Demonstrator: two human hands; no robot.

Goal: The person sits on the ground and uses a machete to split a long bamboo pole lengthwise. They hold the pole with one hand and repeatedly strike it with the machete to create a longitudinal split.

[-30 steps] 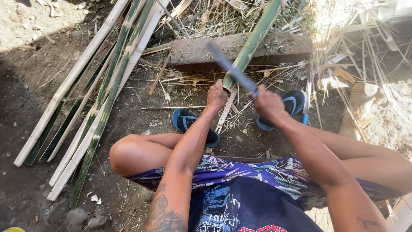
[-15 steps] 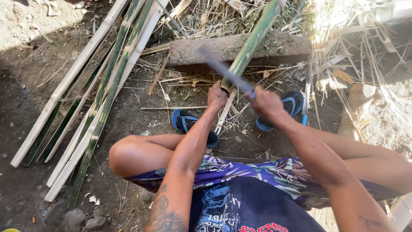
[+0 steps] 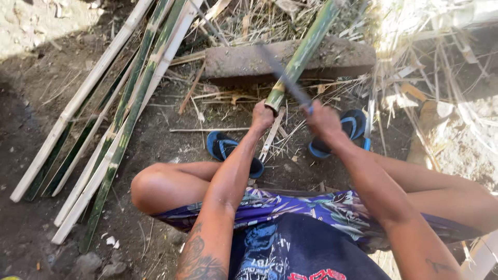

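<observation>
Person squatted, splitting a green bamboo pole (image 3: 303, 52) with a long blade (image 3: 282, 75).
Left hand (image 3: 262, 115) gripped the pole's near end, pole leaning on a stone block (image 3: 233, 62); right hand (image 3: 321, 118) closed on the blade handle. Chopping step; next stroke likely needs aim clear of the left fingers. Split strips (image 3: 104, 119) lay left.

blade (image 3: 282, 72) motion-blurred, edge unreadable; green bamboo pole (image 3: 306, 49) cut off at top; its near end hidden by left hand (image 3: 262, 116).
</observation>
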